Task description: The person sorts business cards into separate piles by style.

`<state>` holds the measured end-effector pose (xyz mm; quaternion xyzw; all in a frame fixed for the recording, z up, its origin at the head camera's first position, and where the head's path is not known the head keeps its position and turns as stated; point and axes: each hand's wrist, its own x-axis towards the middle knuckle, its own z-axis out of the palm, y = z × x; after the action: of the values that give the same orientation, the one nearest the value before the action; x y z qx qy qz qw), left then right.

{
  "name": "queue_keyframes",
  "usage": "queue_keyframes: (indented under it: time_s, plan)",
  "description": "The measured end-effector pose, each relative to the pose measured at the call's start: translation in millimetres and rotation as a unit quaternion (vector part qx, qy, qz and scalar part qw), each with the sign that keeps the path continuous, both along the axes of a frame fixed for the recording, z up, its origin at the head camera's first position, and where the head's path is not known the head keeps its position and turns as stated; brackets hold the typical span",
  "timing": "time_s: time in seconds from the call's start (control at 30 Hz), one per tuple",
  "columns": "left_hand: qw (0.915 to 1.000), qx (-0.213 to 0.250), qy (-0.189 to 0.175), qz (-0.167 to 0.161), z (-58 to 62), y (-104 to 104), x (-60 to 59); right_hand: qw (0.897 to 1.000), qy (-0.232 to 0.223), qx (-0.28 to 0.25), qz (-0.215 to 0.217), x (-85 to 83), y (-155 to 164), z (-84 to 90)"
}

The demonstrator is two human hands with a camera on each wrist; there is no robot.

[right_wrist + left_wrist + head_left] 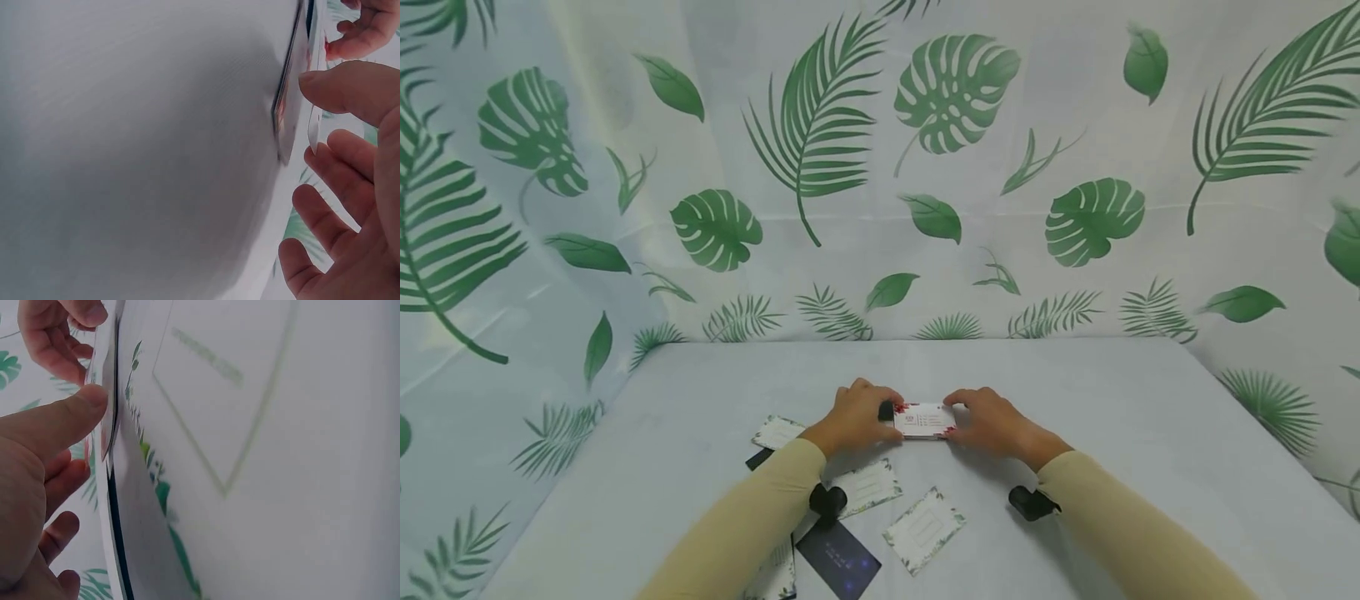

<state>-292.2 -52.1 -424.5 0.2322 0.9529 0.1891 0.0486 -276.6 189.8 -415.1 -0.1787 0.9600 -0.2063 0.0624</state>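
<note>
A small stack of white cards [923, 421] with red marks at its corners lies low over the grey table [1075, 400], held between both hands. My left hand [886, 411] pinches its left end, and my right hand [957, 414] pinches its right end. In the left wrist view my thumb [69, 415] presses the stack's edge [111, 425], with the other hand's fingers [53, 337] behind it. From the right wrist, my thumb [350, 87] lies on the stack's edge [289, 106], and the fingers curl underneath.
Loose cards lie near my forearms: white leaf-bordered ones [777, 432] [867, 486] [923, 530] and a dark blue one [838, 560]. One bordered card [219, 406] fills the left wrist view. A leaf-print curtain [820, 150] surrounds the table on three sides.
</note>
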Motion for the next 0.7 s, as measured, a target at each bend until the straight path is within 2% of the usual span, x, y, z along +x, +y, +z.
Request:
queue_keyframes:
  time_s: [0.23,0.43,0.7]
  plan:
    - [0.9996,-0.023,-0.017,0.006,-0.6,8,4.2,1.000,0.015,-0.015,0.019,5.1,6,-8.3]
    - [0.9985,-0.042,-0.033,0.012,0.9,12,3.4,0.999,0.017,-0.029,0.023,4.5,9,-9.4]
    - [0.9980,-0.052,-0.036,0.000,4.7,14,-0.3,0.999,0.011,-0.037,0.020,3.0,11,-8.5]
